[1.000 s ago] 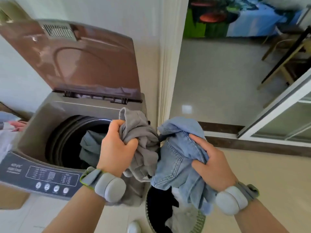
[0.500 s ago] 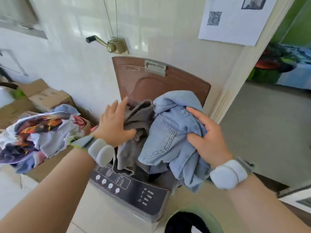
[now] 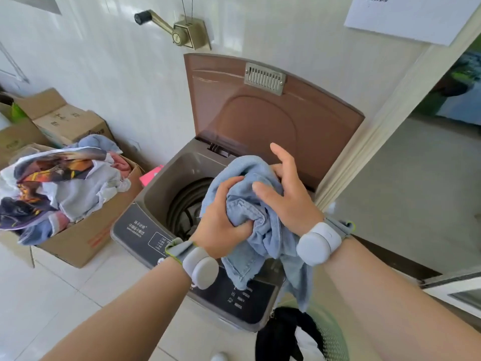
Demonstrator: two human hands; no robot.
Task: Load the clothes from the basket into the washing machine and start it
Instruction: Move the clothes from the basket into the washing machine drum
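The left hand [image 3: 221, 220] is bunched tight round a blue denim garment [image 3: 263, 230] above the open washing machine [image 3: 156, 194]. The right hand [image 3: 289, 199] rests on it, thumb and forefinger spread, the other fingers lost in folds. The denim hides much of the drum [image 3: 187, 199]. The basket [image 3: 333, 334] is cut off below.
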